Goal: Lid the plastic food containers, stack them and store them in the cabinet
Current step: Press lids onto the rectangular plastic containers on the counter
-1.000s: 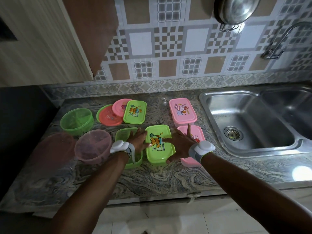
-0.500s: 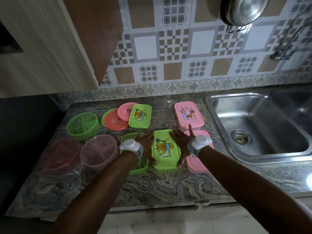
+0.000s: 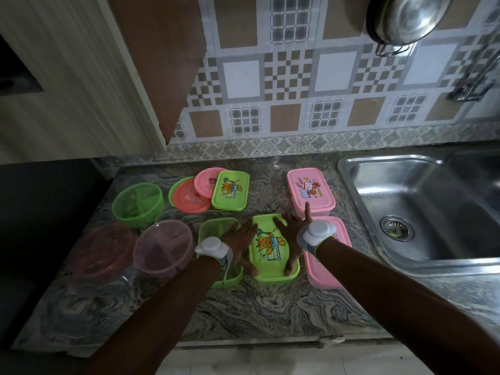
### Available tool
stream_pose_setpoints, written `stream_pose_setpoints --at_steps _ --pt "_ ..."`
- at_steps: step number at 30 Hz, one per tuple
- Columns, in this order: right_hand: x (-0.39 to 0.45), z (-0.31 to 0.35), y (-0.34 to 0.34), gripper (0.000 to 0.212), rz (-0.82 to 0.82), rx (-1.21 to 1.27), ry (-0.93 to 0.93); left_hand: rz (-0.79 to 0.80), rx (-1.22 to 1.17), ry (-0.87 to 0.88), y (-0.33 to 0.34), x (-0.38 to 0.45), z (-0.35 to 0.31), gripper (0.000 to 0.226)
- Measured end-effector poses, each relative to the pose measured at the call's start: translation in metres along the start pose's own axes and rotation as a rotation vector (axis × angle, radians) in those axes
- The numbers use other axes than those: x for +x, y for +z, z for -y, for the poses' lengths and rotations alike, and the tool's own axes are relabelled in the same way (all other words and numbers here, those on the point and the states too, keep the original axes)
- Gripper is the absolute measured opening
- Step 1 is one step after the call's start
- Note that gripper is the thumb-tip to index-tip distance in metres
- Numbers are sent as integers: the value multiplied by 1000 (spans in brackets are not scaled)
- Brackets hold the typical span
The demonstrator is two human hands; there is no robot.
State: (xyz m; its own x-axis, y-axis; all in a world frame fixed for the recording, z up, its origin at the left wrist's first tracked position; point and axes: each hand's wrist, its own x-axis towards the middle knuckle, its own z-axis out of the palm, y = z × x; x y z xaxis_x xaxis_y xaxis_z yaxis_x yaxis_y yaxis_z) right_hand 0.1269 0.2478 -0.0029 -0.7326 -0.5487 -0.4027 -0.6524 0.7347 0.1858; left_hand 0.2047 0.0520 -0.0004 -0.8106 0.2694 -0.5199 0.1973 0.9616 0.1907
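Both hands have slid from the lid's middle to its long edges: left hand (image 3: 239,244) and right hand (image 3: 290,239) lie spread flat, pressing the green box (image 3: 274,250) at the counter (image 3: 270,315) front, between an open green tub (image 3: 213,230) and a pink box (image 3: 328,262). Light, thin, flexible plastic, probably slippery; best pressed at corners, then lifted by the sides.

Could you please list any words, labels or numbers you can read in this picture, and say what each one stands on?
None can be read.
Green rectangular lid under both hands: cartoon with a word, too blurred.
Loose green lid: same print, too small.
Pink lidded container: rabbit picture, no legible text.
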Motion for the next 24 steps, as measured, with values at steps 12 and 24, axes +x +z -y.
stream_pose_setpoints --at_steps 12,24 --pt "12 11 -6 119 179 118 -92 -40 190 10 5 15 3 144" --pt "13 4 -17 155 245 58 -158 -61 191 33 -4 17 10 141"
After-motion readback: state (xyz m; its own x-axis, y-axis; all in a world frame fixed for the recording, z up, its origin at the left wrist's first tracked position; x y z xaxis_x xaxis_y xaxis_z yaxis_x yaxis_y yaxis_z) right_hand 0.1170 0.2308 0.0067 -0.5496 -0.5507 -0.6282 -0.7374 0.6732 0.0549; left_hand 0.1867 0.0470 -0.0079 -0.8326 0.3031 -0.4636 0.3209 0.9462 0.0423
